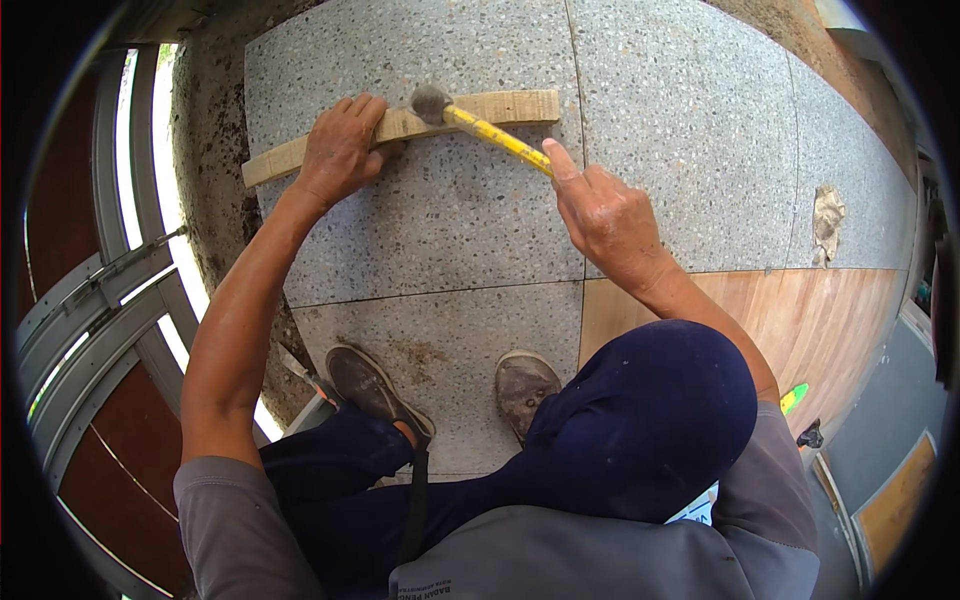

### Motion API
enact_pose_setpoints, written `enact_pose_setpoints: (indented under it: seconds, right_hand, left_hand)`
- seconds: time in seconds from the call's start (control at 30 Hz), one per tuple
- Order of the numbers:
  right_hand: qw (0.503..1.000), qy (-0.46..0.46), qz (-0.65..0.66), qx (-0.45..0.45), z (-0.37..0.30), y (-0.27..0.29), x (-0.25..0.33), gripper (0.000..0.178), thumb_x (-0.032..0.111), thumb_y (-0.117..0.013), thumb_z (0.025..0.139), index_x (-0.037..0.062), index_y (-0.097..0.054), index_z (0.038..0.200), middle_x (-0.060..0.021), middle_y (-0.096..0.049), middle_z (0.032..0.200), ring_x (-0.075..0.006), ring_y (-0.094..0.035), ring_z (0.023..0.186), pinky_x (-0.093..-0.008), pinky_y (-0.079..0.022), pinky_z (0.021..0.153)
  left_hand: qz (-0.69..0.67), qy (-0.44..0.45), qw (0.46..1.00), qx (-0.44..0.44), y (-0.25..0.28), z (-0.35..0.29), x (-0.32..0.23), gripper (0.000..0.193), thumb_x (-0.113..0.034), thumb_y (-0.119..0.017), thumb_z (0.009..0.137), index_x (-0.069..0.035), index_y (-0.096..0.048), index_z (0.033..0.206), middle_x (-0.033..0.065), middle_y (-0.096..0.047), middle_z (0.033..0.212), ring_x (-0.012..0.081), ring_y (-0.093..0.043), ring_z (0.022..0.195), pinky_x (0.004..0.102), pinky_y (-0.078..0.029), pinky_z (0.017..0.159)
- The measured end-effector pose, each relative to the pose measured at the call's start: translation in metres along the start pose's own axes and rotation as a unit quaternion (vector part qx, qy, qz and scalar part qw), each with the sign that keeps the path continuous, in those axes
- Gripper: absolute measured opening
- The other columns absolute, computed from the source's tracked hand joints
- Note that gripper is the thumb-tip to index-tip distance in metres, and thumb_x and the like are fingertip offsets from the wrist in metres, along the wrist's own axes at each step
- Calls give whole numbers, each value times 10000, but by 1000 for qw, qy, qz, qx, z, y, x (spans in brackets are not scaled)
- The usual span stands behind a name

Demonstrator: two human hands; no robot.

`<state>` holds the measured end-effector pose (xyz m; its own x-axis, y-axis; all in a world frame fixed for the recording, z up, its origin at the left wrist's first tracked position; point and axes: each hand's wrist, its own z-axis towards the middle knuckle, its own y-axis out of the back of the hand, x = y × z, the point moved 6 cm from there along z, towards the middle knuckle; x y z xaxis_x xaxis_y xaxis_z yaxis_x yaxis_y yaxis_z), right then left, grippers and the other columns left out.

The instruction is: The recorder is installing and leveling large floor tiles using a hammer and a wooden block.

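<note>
My left hand (340,150) presses down on a pale wooden strip (505,106) that lies flat across a grey speckled floor tile (440,210). My right hand (600,215) grips the yellow handle of a hammer (490,132), index finger stretched along it. The hammer's dark head rests on the wooden strip just right of my left hand. I am crouching, and both my worn shoes (375,390) stand on the nearer tile.
Rough mortar (210,140) borders the tiles on the left beside metal door frames (110,290). A crumpled rag (828,222) lies on a tile at the right. A wood-look tile (800,320) sits right of my knee. A trowel (305,378) lies by my left shoe.
</note>
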<state>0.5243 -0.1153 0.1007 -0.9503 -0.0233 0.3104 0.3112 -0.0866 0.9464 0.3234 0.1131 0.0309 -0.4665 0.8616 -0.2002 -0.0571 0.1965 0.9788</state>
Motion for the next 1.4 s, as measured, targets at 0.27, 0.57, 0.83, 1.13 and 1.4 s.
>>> enact_pose_setpoints:
  seconds: [0.27, 0.57, 0.83, 1.13, 1.4]
  right_hand:
    - [1000, 12, 18, -15, 2, 4, 2, 609, 89, -688, 918, 26, -503, 1495, -68, -536, 686, -184, -567, 549, -354, -469, 431]
    - [1000, 7, -3, -6, -1, 3, 1, 616, 78, -677, 912, -3, -495, 1495, -67, -529, 679, -184, -572, 555, -346, -461, 430]
    - [1000, -13, 19, -9, -1, -2, 3, 605, 68, -681, 908, 1, -510, 1485, -71, -538, 680, -185, -577, 545, -348, -465, 432]
    - [999, 12, 33, -25, 13, -7, 18, 589, 85, -702, 909, 17, -531, 1468, -72, -526, 685, -199, -577, 539, -363, -486, 444]
    - [1000, 6, 1, -11, 15, -10, 19, 591, 82, -700, 910, 8, -522, 1469, -78, -535, 693, -206, -579, 545, -363, -487, 450]
  left_hand:
    - [-18, 4, 1000, 0, 3, -2, -3, 436, -227, -825, 786, -64, -566, 1097, 88, -584, 999, 292, -577, 961, 428, -476, 826]
    - [-16, 13, 1000, 21, 7, 4, -9, 431, -236, -825, 799, -57, -562, 1091, 103, -590, 996, 303, -577, 951, 434, -475, 823]
    - [-19, 3, 1000, -7, 7, 2, -4, 392, -196, -813, 785, -64, -552, 1046, 92, -576, 980, 303, -576, 943, 437, -473, 808]
    - [-24, 10, 1000, -2, 6, -1, -5, 402, -219, -828, 774, -78, -552, 1030, 93, -592, 995, 314, -594, 974, 450, -475, 822]
    - [-68, 4, 997, -28, 15, -17, 25, 383, -252, -836, 780, -85, -572, 1002, 89, -602, 974, 305, -598, 962, 444, -477, 822]
